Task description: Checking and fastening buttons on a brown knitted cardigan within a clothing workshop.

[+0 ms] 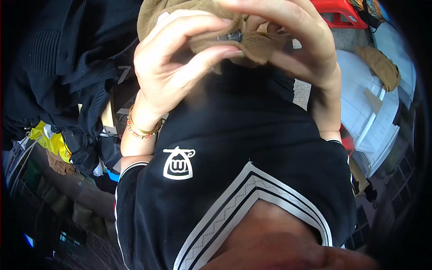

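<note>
Both of my hands are raised in front of my chest, at the top of the head view, with a brown knit cloth (261, 48) between them. My left hand (168, 63) pinches one side of it between thumb and fingers. My right hand (310, 42) curls round the other side, its fingertips partly hidden by the cloth. Amid the folds, near my left fingertips, shows a small shiny piece, clear and dark (231, 36), too small to name. More of the brown cloth spreads behind my left hand and leaves the picture at the top.
Dark knit garments with ribbed bands (47, 54) are heaped at the left. Below them lies a yellow bag (51, 139). At the right stand a white plastic container (355, 81), with a brown knit piece (380, 67) on it, and a red plastic stool (339, 13) farther off.
</note>
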`<control>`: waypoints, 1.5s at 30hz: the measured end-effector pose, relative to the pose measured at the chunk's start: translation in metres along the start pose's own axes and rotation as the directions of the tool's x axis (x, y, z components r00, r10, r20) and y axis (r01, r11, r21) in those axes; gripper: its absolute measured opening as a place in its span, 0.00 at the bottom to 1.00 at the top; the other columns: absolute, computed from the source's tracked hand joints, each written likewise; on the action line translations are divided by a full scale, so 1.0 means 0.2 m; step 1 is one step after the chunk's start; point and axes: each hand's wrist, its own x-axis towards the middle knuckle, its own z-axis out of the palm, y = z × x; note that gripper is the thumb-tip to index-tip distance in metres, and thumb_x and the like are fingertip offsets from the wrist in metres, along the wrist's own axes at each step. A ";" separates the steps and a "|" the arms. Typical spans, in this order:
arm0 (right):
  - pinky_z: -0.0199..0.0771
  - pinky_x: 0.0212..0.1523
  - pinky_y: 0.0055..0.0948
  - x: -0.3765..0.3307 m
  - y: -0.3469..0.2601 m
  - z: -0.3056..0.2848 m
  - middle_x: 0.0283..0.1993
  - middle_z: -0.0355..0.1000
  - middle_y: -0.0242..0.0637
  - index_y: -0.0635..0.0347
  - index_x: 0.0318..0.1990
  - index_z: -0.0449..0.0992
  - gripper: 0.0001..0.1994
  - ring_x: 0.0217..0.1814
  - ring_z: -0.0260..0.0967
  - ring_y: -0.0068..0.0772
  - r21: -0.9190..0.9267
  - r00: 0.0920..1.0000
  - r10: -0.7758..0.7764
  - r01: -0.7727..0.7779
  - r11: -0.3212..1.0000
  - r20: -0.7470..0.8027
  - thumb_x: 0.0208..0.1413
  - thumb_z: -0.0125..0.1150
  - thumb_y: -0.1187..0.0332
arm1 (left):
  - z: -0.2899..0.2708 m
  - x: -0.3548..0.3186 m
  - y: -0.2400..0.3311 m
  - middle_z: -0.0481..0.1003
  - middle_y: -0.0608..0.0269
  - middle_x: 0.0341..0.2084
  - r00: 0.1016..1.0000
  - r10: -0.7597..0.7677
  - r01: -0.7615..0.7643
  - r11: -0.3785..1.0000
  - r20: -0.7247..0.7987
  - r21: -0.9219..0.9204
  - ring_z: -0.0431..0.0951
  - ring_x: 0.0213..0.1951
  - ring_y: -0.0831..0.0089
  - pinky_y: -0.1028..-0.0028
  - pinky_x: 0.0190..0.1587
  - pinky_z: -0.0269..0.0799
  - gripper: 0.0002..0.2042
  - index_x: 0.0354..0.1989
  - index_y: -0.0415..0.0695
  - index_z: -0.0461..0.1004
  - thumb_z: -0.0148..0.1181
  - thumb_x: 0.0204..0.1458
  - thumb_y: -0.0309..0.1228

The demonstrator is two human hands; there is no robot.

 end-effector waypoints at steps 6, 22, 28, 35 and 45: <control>0.74 0.38 0.26 0.04 -0.15 -0.15 0.37 0.75 0.40 0.66 0.42 0.76 0.18 0.37 0.75 0.33 0.102 0.971 0.210 -0.221 0.970 0.109 0.39 0.68 0.76 | -0.06 0.03 0.02 0.78 0.55 0.31 0.944 0.220 -0.270 0.943 0.244 0.193 0.77 0.35 0.67 0.73 0.41 0.70 0.16 0.37 0.32 0.76 0.70 0.37 0.20; 0.71 0.34 0.21 -0.01 -0.15 -0.18 0.33 0.73 0.40 0.69 0.35 0.76 0.12 0.32 0.72 0.28 0.293 0.908 0.350 -0.407 0.865 0.229 0.38 0.62 0.81 | -0.05 0.04 -0.02 0.78 0.53 0.30 0.946 0.237 -0.239 0.971 0.223 -0.017 0.78 0.33 0.69 0.76 0.37 0.72 0.13 0.33 0.33 0.77 0.70 0.36 0.16; 0.72 0.36 0.27 -0.02 -0.09 -0.15 0.34 0.73 0.44 0.72 0.34 0.76 0.10 0.33 0.72 0.37 0.398 0.966 0.176 -0.241 0.885 0.192 0.41 0.62 0.78 | -0.06 0.04 -0.02 0.78 0.51 0.29 0.931 0.231 -0.257 0.964 0.284 0.060 0.79 0.33 0.67 0.76 0.36 0.73 0.13 0.31 0.33 0.77 0.69 0.34 0.14; 0.72 0.34 0.28 -0.03 -0.11 -0.16 0.31 0.74 0.45 0.72 0.32 0.77 0.09 0.33 0.73 0.39 0.314 0.977 0.162 -0.199 0.928 0.140 0.40 0.62 0.79 | -0.04 0.05 -0.02 0.78 0.55 0.27 0.923 0.308 -0.336 0.938 0.232 0.089 0.78 0.29 0.70 0.79 0.31 0.72 0.11 0.33 0.35 0.78 0.67 0.37 0.15; 0.71 0.28 0.25 -0.04 -0.17 -0.05 0.28 0.74 0.42 0.67 0.28 0.77 0.07 0.27 0.73 0.34 0.279 0.953 0.256 -0.205 0.938 -0.163 0.37 0.66 0.83 | -0.01 0.04 -0.03 0.79 0.58 0.26 0.924 0.364 -0.379 0.913 0.116 0.149 0.79 0.27 0.71 0.80 0.29 0.72 0.12 0.33 0.37 0.79 0.68 0.36 0.16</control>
